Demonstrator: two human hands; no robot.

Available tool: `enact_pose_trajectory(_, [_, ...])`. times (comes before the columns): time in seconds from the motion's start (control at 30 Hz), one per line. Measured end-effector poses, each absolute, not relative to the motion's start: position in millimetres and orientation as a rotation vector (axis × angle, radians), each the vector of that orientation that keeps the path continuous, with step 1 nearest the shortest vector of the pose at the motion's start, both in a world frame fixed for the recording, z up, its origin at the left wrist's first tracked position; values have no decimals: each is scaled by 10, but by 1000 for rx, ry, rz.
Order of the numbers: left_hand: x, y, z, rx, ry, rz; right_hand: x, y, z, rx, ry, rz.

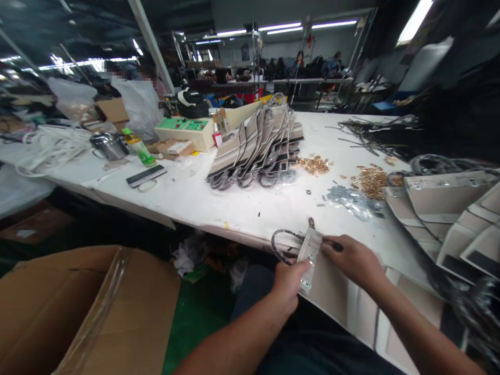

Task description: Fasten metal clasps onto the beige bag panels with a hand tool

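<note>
Left hand (288, 284) and right hand (351, 259) each pinched a clear packet (309, 256) beside a looped strap (282, 245) at the tabletop (250, 203) edge.

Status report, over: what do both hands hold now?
Left hand grips clear strip at its lower end. Right hand pinches its top. Black cord loop hangs beside it at table edge. Nothing between the hands.

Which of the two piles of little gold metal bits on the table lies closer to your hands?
The larger pile of gold metal fittings, on the right of the white table. The smaller gold pile lies farther back, beside the fanned stack of bags.
</note>
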State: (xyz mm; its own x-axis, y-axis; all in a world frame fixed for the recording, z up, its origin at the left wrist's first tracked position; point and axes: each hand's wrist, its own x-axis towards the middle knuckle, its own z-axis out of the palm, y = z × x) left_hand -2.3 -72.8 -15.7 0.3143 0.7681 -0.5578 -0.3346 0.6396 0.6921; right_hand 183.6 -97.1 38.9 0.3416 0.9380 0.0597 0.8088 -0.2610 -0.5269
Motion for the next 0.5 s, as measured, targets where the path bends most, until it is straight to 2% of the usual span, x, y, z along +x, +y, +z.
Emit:
enact_pose_trajectory(0.13, [-217, -727, -164, 659, 936, 766, 1753, -959, 210, -2336, -1608, 344])
enact_pose_trajectory(0.2, [-402, -701, -125, 869, 1029, 920, 1716, -945, 208, -2393, -1614, 368])
enact_pose_trajectory(0.33, [-633, -530, 115, 1691, 1288, 1272, 1699, -894, 272, -2395, -1632, 410])
enact_pose_trajectory(0.43, [-469, -318, 275, 2417, 931, 908, 1688, -872, 292, -2387, -1626, 390])
enact_pose_trajectory(0.5, [-282, -171, 292, 2600, 775, 552, 1668, -886, 281, -2389, -1635, 369])
